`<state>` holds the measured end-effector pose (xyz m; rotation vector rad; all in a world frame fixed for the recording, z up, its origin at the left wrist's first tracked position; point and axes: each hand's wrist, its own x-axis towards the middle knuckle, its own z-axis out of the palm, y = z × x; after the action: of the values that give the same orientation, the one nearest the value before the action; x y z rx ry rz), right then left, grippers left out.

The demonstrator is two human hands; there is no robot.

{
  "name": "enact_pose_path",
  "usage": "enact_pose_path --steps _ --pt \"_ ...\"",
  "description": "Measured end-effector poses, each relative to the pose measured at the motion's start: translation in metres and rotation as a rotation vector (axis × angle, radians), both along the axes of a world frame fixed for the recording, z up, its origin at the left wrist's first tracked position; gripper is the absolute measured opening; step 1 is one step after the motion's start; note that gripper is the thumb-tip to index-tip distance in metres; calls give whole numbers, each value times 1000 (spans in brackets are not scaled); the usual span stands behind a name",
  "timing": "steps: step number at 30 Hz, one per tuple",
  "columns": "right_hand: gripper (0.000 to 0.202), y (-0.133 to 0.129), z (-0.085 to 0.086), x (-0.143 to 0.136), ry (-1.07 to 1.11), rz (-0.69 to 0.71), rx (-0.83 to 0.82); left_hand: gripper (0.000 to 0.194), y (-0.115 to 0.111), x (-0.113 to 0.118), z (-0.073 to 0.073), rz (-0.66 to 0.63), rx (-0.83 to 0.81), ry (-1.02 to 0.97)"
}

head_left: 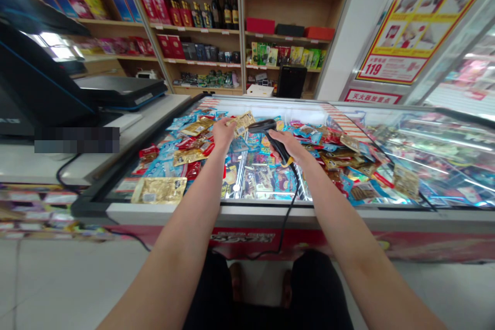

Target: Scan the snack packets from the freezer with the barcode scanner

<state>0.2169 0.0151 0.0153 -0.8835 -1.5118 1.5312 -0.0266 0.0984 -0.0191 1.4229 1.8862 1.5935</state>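
Observation:
My left hand (224, 133) pinches a gold snack packet (243, 122) above the chest freezer. Wrapped round the handle of a black barcode scanner (279, 145) is my right hand (286, 146). The scanner's head points left at the packet, close to it. From the handle a black cable (291, 206) hangs over the freezer's front edge. Red, blue and gold packets lie in a heap on the left, among them a gold packet (159, 190) near the front corner. Another pile of packets (348, 152) lies on the right.
The chest freezer (348, 212) stands right in front of me, with wire baskets inside and a glass lid at right. On the left, a counter (50, 167) carries a black checkout machine (42, 82). Shelves (242, 36) of boxes and bottles line the back wall.

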Motion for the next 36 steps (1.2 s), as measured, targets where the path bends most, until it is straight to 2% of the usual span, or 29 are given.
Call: enact_pose_path --steps 10,21,36 --pt "44 -5 5 -1 -9 -10 -26 38 -1 1 2 -1 -9 15" --pt "44 -2 3 0 11 -5 -21 37 1 0 -1 7 -3 33" --pt "45 0 -1 1 -4 22 21 35 -4 1 3 8 4 49"
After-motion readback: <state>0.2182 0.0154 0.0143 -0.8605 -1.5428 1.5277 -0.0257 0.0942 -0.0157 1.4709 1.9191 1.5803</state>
